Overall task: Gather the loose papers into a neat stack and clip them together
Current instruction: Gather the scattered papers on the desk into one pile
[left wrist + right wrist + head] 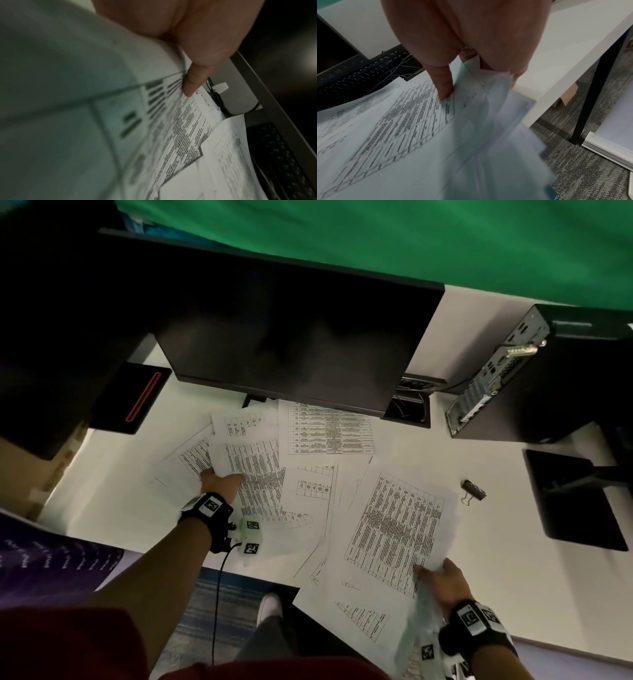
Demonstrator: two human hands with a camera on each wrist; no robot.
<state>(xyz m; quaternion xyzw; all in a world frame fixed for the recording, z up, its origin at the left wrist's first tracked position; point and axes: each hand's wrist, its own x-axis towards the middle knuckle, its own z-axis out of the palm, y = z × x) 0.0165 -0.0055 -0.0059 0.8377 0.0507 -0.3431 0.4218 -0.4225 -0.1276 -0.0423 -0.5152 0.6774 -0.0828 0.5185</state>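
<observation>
1. The loose papers (pixel 329 491) are found fanned across the centre of the head view, overlapping at odd angles on the white desk (pixel 496 559); no stack has been formed yet.
2. The binder clip (pixel 473 490) lies alone at centre right of the frame, well apart from both hands, presumably kept for the final step.
3. The left hand (pixel 221 479), left of centre, is clasped on the near edge of a printed sheet; in the left wrist view the thumb (pixel 193 79) is pressed on top of it, apparently so that the sheet can be drawn inward.
4. The right hand (pixel 442 580), at lower right, is closed on a few sheets (pixel 488 108) at the desk's front edge, where they overhang and are easily taken from below.
5. A dark monitor (pixel 274 337) fills the upper centre, with a computer case (pixel 534 378) at upper right.
6. Gathering is judged to be at an early stage.
</observation>
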